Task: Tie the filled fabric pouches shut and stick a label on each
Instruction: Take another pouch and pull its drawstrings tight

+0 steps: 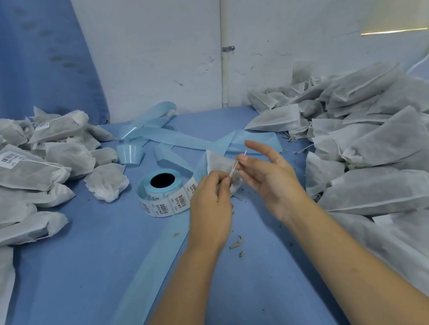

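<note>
Pouch (214,161) between left pile (17,171), right pile (375,139)

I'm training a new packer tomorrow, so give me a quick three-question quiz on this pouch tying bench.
1. True or false: the label roll lies to the left of both hands.
2. Which side's pile shows barcode labels? A: left. B: right. C: both.
3. Fill in: the left hand and the right hand pinch the ___ of one pouch.
Key: 1 true; 2 A, the left pile; 3 string.
</note>
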`<state>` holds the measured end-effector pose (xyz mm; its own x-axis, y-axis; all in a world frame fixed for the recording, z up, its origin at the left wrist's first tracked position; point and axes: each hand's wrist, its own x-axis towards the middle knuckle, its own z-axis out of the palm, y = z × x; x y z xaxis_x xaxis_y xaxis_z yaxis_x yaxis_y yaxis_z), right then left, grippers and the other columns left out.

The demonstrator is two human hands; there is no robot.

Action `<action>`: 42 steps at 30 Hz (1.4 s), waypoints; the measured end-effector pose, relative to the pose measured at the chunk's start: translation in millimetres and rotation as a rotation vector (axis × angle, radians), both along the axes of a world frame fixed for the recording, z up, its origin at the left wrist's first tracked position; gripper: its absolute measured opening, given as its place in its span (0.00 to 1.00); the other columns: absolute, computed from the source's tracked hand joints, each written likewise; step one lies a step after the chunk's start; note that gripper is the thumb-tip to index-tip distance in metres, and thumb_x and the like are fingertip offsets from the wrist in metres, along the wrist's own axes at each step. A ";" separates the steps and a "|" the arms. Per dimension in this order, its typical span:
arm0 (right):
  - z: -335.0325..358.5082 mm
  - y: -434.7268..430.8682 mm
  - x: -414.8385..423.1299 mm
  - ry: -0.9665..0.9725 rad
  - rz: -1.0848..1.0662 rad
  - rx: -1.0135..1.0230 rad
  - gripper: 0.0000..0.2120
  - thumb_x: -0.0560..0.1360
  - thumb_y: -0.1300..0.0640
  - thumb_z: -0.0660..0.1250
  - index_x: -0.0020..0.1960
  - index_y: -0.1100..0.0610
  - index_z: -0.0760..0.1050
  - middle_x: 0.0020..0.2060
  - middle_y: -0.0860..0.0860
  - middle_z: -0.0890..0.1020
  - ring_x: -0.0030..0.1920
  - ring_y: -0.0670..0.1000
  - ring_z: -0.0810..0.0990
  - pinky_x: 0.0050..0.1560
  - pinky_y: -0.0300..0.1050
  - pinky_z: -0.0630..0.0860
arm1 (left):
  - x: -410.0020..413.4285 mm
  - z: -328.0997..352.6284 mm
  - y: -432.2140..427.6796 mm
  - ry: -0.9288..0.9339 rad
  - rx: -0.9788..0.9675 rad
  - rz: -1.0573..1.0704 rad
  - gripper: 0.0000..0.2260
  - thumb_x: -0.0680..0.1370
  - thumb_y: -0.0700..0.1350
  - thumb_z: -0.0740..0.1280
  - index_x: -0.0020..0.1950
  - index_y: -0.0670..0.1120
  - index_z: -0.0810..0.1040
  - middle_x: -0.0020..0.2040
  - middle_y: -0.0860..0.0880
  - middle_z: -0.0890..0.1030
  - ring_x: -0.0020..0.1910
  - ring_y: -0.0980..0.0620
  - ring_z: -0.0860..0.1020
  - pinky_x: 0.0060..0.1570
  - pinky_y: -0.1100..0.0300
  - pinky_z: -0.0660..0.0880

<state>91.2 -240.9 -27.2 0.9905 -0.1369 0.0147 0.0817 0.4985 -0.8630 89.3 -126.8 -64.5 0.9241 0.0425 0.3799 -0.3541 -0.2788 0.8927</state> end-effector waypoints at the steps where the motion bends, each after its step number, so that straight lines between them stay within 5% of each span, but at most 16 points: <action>1: 0.3 -0.5 -0.1 -0.015 -0.018 -0.012 0.14 0.74 0.68 0.69 0.56 0.54 0.78 0.37 0.51 0.84 0.40 0.47 0.83 0.44 0.35 0.79 | -0.2 0.1 0.1 0.003 -0.003 0.001 0.09 0.81 0.40 0.59 0.43 0.46 0.74 0.41 0.44 0.76 0.38 0.47 0.76 0.32 0.71 0.71; 6: 1.0 0.8 0.0 -0.053 -0.079 -0.013 0.16 0.73 0.68 0.69 0.58 0.53 0.78 0.37 0.51 0.84 0.40 0.47 0.82 0.45 0.34 0.78 | -1.7 1.9 0.9 0.048 -0.028 -0.006 0.09 0.81 0.41 0.60 0.42 0.44 0.75 0.32 0.49 0.75 0.28 0.61 0.73 0.32 0.70 0.70; 11: -2.1 3.4 0.8 -0.069 -0.114 -0.018 0.16 0.73 0.67 0.70 0.57 0.52 0.79 0.36 0.51 0.83 0.39 0.46 0.81 0.45 0.34 0.77 | -2.3 3.8 2.2 0.063 -0.034 0.002 0.09 0.80 0.41 0.60 0.40 0.44 0.75 0.31 0.50 0.73 0.30 0.56 0.72 0.31 0.71 0.70; 17: 0.5 -1.0 4.3 -0.076 -0.031 0.012 0.13 0.74 0.67 0.68 0.56 0.55 0.78 0.39 0.49 0.85 0.40 0.45 0.82 0.45 0.33 0.78 | -4.3 1.8 1.0 -0.206 0.467 0.215 0.05 0.75 0.48 0.66 0.44 0.47 0.74 0.41 0.53 0.76 0.44 0.51 0.70 0.45 0.56 0.66; 19: 0.5 -1.2 4.1 -0.071 0.018 0.061 0.13 0.74 0.68 0.68 0.56 0.56 0.78 0.38 0.49 0.85 0.39 0.45 0.82 0.44 0.34 0.78 | -4.2 4.6 -0.3 -0.269 0.486 0.290 0.06 0.73 0.46 0.66 0.45 0.45 0.74 0.42 0.51 0.77 0.48 0.48 0.70 0.48 0.55 0.67; 25: -2.1 3.1 3.7 -0.033 0.085 0.139 0.13 0.75 0.71 0.64 0.56 0.60 0.77 0.34 0.52 0.82 0.37 0.47 0.83 0.41 0.36 0.79 | -3.2 16.4 3.6 -0.321 0.080 0.308 0.18 0.69 0.26 0.61 0.56 0.40 0.74 0.53 0.50 0.69 0.51 0.53 0.71 0.52 0.73 0.64; 28: -4.2 4.2 4.7 -0.016 0.086 0.109 0.11 0.75 0.71 0.64 0.53 0.60 0.78 0.33 0.52 0.82 0.37 0.48 0.84 0.40 0.36 0.79 | -1.9 21.0 4.5 -0.270 -0.057 0.341 0.23 0.71 0.27 0.63 0.65 0.41 0.73 0.61 0.51 0.64 0.54 0.55 0.70 0.52 0.78 0.65; 32: -9.5 2.2 4.7 0.001 0.050 -0.053 0.06 0.75 0.69 0.66 0.48 0.60 0.79 0.35 0.51 0.84 0.39 0.48 0.85 0.40 0.35 0.79 | 4.9 19.5 14.6 -0.156 -0.151 0.395 0.12 0.76 0.33 0.66 0.59 0.39 0.79 0.66 0.49 0.67 0.59 0.57 0.71 0.51 0.79 0.66; 37: -12.6 10.0 3.1 0.006 0.069 -0.189 0.02 0.74 0.65 0.70 0.45 0.60 0.81 0.37 0.52 0.85 0.42 0.48 0.85 0.43 0.36 0.79 | 5.1 25.7 16.9 -0.097 -0.412 0.376 0.05 0.80 0.37 0.60 0.50 0.46 0.74 0.43 0.56 0.77 0.39 0.68 0.73 0.39 0.76 0.68; 42: -11.8 19.2 2.1 0.028 0.041 -0.316 0.03 0.73 0.58 0.72 0.43 0.52 0.83 0.41 0.45 0.86 0.47 0.40 0.81 0.52 0.34 0.74 | 7.8 35.0 20.6 -0.106 -0.585 0.355 0.09 0.80 0.35 0.57 0.51 0.47 0.73 0.44 0.55 0.75 0.40 0.65 0.74 0.43 0.71 0.70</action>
